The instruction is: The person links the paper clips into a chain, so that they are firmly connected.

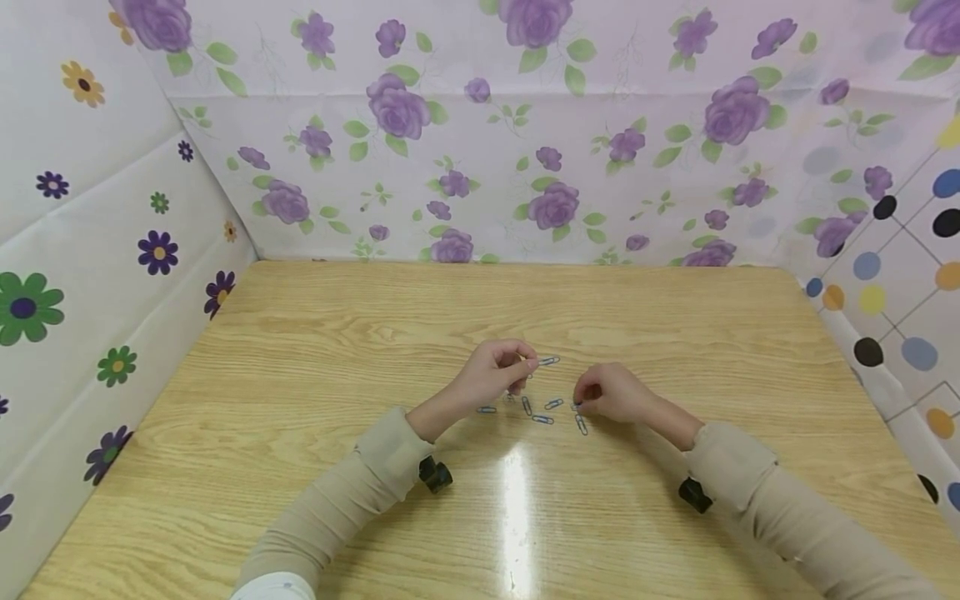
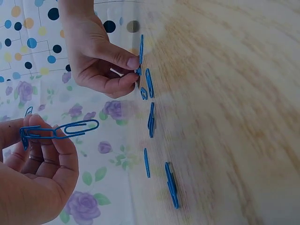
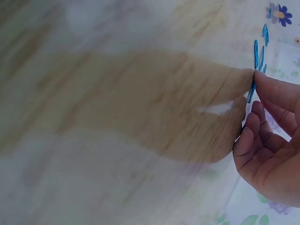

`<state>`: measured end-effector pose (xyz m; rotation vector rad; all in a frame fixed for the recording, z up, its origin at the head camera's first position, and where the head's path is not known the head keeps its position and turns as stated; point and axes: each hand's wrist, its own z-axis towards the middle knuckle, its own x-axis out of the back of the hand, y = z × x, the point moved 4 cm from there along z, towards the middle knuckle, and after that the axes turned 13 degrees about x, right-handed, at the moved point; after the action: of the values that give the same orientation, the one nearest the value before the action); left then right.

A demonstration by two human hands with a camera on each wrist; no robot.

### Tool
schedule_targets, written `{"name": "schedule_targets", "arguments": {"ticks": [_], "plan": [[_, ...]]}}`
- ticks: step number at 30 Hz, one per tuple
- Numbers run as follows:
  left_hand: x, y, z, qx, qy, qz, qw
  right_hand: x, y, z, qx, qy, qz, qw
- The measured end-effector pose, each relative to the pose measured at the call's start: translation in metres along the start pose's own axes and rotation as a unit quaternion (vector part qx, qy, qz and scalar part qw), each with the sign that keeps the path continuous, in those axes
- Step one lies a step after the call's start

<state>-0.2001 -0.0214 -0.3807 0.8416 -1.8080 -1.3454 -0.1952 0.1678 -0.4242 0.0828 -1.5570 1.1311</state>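
My left hand (image 1: 498, 367) is raised over the table and pinches a short chain of linked blue paper clips (image 2: 77, 129). One clip sticks out to the right past the thumb, and others bunch at the fingertips. At the right side of the loose clips, my right hand (image 1: 613, 392) is low at the tabletop, thumb and fingers pinched at a blue paper clip (image 3: 251, 89). Between the hands lie several loose paper clips, among them an angled clip (image 1: 554, 404), a flat clip (image 1: 543, 420) and a clip (image 1: 581, 425) just below the right fingertips.
The wooden table (image 1: 337, 333) has a light grain and a bright glare streak in front of the clips. A purple-flowered cloth (image 1: 465, 133) hangs behind it. Patterned side cloths stand left and right, the right one with coloured dots (image 1: 918, 354).
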Motion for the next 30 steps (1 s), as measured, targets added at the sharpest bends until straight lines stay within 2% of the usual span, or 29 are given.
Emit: {"name": "schedule_targets", "arguments": {"ticks": [7,16,24,30], "plan": [[-0.001,-0.002,0.001,-0.009,0.011,0.002,0.9999,0.000,-0.001,0.001,0.005,-0.005,-0.019,0.9998],[0.000,-0.001,0.001,-0.004,0.000,-0.004,1.0000,0.000,0.004,-0.002,-0.015,0.013,0.019,0.9996],[-0.002,0.020,-0.014,-0.008,-0.009,0.004,0.9999,0.007,0.003,-0.004,0.000,0.022,0.039,0.9990],[-0.002,0.021,-0.015,-0.007,-0.009,0.001,0.9999,0.012,0.001,-0.005,-0.008,0.043,0.048,0.9979]]}}
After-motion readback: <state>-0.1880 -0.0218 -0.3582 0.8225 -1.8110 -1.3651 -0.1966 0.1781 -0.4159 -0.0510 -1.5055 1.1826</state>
